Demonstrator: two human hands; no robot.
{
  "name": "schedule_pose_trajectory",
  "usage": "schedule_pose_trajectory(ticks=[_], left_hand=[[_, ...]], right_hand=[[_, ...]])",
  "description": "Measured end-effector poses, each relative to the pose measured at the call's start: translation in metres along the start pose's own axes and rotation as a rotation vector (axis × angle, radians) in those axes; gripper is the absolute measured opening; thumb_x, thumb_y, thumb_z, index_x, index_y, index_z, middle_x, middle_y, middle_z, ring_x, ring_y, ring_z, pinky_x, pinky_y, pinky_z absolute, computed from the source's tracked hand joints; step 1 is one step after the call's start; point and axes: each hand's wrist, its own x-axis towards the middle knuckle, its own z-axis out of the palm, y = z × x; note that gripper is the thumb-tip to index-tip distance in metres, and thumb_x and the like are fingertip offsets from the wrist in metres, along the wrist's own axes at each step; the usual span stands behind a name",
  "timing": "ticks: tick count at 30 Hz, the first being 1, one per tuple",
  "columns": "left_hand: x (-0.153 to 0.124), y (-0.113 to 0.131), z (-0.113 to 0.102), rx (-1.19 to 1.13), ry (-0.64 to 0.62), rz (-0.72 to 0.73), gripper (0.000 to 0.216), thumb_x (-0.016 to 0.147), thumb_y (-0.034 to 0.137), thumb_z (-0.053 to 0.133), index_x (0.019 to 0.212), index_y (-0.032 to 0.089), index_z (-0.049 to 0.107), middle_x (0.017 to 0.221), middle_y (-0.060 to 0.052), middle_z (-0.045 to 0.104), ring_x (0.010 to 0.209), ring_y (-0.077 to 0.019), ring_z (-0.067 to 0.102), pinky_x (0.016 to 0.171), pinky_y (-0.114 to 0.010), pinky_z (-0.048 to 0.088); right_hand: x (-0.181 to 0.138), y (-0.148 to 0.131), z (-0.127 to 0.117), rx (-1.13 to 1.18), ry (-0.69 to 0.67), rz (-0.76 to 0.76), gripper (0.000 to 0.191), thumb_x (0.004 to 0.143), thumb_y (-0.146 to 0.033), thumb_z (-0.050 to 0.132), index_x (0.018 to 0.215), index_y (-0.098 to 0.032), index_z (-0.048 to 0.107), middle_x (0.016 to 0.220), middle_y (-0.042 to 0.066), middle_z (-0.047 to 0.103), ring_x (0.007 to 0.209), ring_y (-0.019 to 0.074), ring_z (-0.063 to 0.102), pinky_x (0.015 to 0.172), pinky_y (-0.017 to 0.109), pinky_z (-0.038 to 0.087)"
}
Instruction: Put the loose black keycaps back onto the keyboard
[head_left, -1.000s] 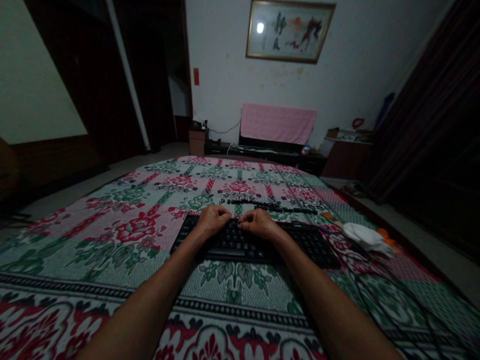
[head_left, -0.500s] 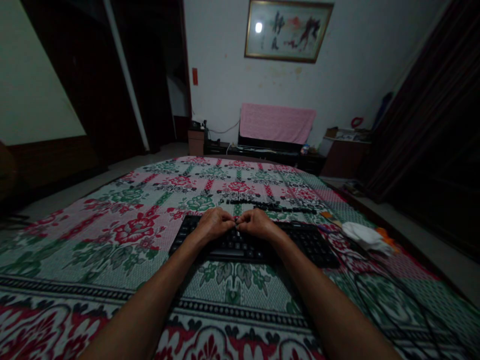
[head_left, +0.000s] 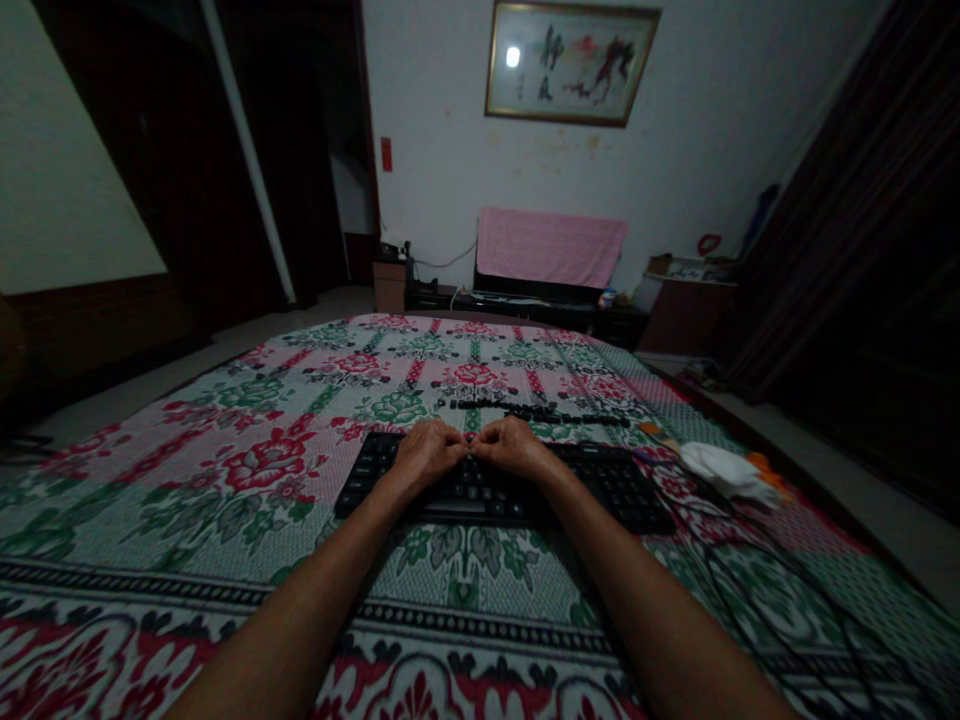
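A black computer keyboard [head_left: 600, 490] lies flat on the patterned bedspread, its middle partly covered by both hands. My left hand [head_left: 431, 452] is over the left-centre keys, thumb and fingers pinched together. Facing it, my right hand [head_left: 511, 446] pinches in the same way, and the fingertips of the two hands nearly meet above the upper middle keys. Whatever is between the fingertips is too small and dark to make out. Behind the keyboard, loose black keycaps [head_left: 517, 408] lie in uneven rows on the cloth.
A white cloth [head_left: 724, 470] with something orange beside it lies right of the keyboard, near a brush-like item [head_left: 660, 436]. Black cable [head_left: 712, 570] loops over the right side of the bedspread [head_left: 262, 465]. A pink towel [head_left: 551, 245] hangs beyond the bed's far edge.
Both hands stay at nearly the same spot over the keyboard, fingertips slightly closer together. The whole view has shifted a little.
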Motion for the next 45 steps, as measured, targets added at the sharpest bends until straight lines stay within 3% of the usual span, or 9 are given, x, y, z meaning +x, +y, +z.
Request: schedule_pose_trajectory(ticks=[6, 12, 17, 25, 33, 40, 43, 45], left_hand=[[0.003, 0.004, 0.001, -0.049, -0.031, -0.094, 0.022, 0.071, 0.03, 0.049, 0.072, 0.025, 0.071, 0.074, -0.003, 0.069, 0.077, -0.0166, 0.059, 0.065, -0.023, 0.04], [0.006, 0.009, 0.0, -0.061, -0.023, -0.178, 0.023, 0.069, 0.033, 0.05, 0.074, 0.025, 0.071, 0.079, -0.003, 0.069, 0.08, -0.0178, 0.06, 0.066, -0.023, 0.041], [0.008, 0.012, 0.0, -0.049, -0.027, -0.242, 0.022, 0.067, 0.032, 0.051, 0.075, 0.026, 0.071, 0.078, -0.003, 0.069, 0.08, -0.0181, 0.06, 0.063, -0.024, 0.04], [0.01, 0.009, 0.002, -0.056, -0.041, -0.237, 0.022, 0.066, 0.037, 0.052, 0.069, 0.024, 0.069, 0.071, -0.003, 0.068, 0.072, -0.0169, 0.059, 0.058, -0.024, 0.038], [0.015, 0.005, 0.008, -0.085, -0.04, -0.219, 0.015, 0.063, 0.031, 0.056, 0.07, 0.022, 0.066, 0.069, -0.002, 0.066, 0.07, -0.0167, 0.058, 0.057, -0.024, 0.038], [0.017, -0.004, 0.01, -0.176, -0.082, -0.193, 0.015, 0.06, 0.029, 0.057, 0.067, 0.019, 0.065, 0.061, 0.0, 0.062, 0.061, -0.0143, 0.055, 0.051, -0.022, 0.037], [0.018, -0.01, 0.008, -0.303, -0.085, -0.174, 0.018, 0.061, 0.029, 0.055, 0.069, 0.017, 0.065, 0.059, 0.002, 0.061, 0.058, -0.0128, 0.055, 0.052, -0.021, 0.039], [0.015, -0.013, 0.004, -0.387, -0.001, -0.14, 0.019, 0.063, 0.029, 0.054, 0.071, 0.016, 0.065, 0.064, 0.001, 0.063, 0.063, -0.0128, 0.056, 0.058, -0.021, 0.042]], right_hand=[[0.003, -0.007, 0.0, -0.032, 0.0, 0.087, 0.018, 0.064, -0.026, 0.055, 0.063, -0.013, 0.068, 0.052, 0.0, 0.058, 0.05, 0.0089, 0.048, 0.045, 0.018, 0.029], [0.005, -0.01, 0.002, -0.064, 0.005, 0.141, 0.019, 0.065, -0.027, 0.054, 0.06, -0.014, 0.067, 0.048, 0.0, 0.054, 0.048, 0.0085, 0.045, 0.043, 0.019, 0.026], [0.009, -0.008, 0.005, -0.081, 0.007, 0.162, 0.02, 0.065, -0.028, 0.054, 0.064, -0.014, 0.069, 0.054, 0.002, 0.059, 0.052, 0.0109, 0.048, 0.045, 0.02, 0.029], [0.01, -0.009, 0.001, -0.081, -0.024, 0.119, 0.015, 0.063, -0.023, 0.056, 0.062, -0.013, 0.068, 0.052, 0.0, 0.056, 0.051, 0.0083, 0.046, 0.044, 0.017, 0.028], [0.008, -0.009, -0.003, -0.041, -0.082, 0.132, 0.014, 0.064, -0.023, 0.057, 0.063, -0.013, 0.066, 0.048, -0.003, 0.052, 0.047, 0.0058, 0.042, 0.044, 0.016, 0.029], [0.005, 0.002, 0.001, -0.019, -0.055, 0.004, 0.017, 0.07, -0.022, 0.053, 0.07, -0.013, 0.067, 0.058, -0.002, 0.06, 0.056, 0.008, 0.051, 0.05, 0.016, 0.034], [-0.002, 0.007, 0.004, 0.037, 0.004, -0.097, 0.02, 0.074, -0.018, 0.049, 0.079, -0.016, 0.068, 0.075, 0.0, 0.066, 0.072, 0.0106, 0.058, 0.065, 0.018, 0.041], [-0.009, 0.008, 0.004, 0.067, 0.068, -0.155, 0.022, 0.075, -0.015, 0.048, 0.083, -0.017, 0.068, 0.085, 0.002, 0.067, 0.082, 0.0121, 0.058, 0.076, 0.021, 0.042]])
